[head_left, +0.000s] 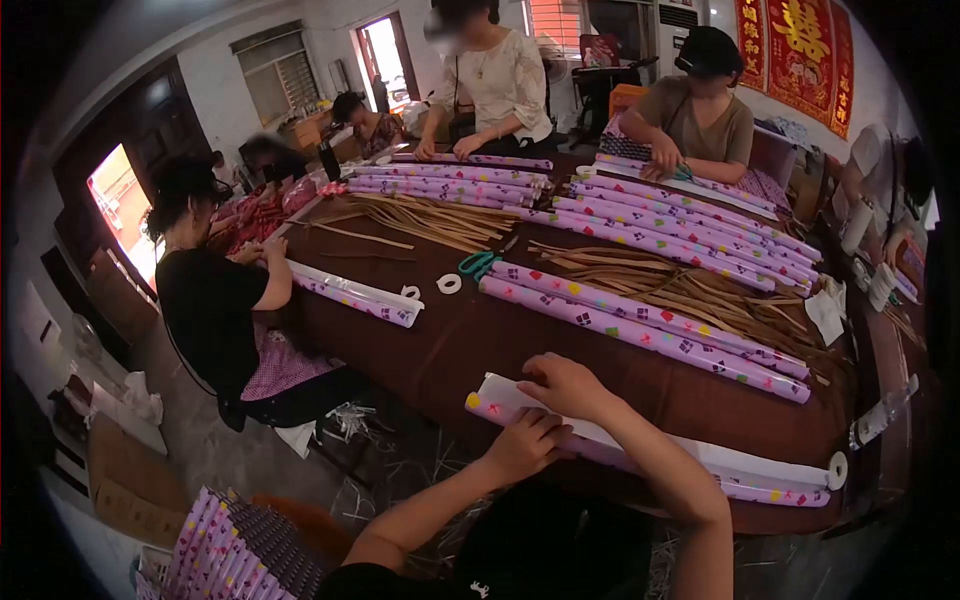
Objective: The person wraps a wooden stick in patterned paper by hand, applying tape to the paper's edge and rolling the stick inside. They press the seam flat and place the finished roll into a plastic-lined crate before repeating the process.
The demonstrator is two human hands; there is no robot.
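A long strip of purple patterned wrapping paper [790,494], its white underside turned up along the far side, lies along the near table edge. My left hand [528,444] is closed over its near edge toward the left end, fingertips pressing on the paper. Just beyond it, my right hand [568,386] hovers low over the white side, its fingers bent and apart near the left end. A white tape roll [838,470] stands at the right end of the strip. Two finished-looking purple rolls [640,330] lie farther in, with teal-handled scissors [478,264] at their left end.
Loose brown strips [670,280] lie behind the rolls, and more purple rolls [690,230] are stacked beyond. Another tape roll [448,284] rests mid-table. A person in black [215,300] works at the left; others work across the table. Purple rolls [215,550] stand at lower left.
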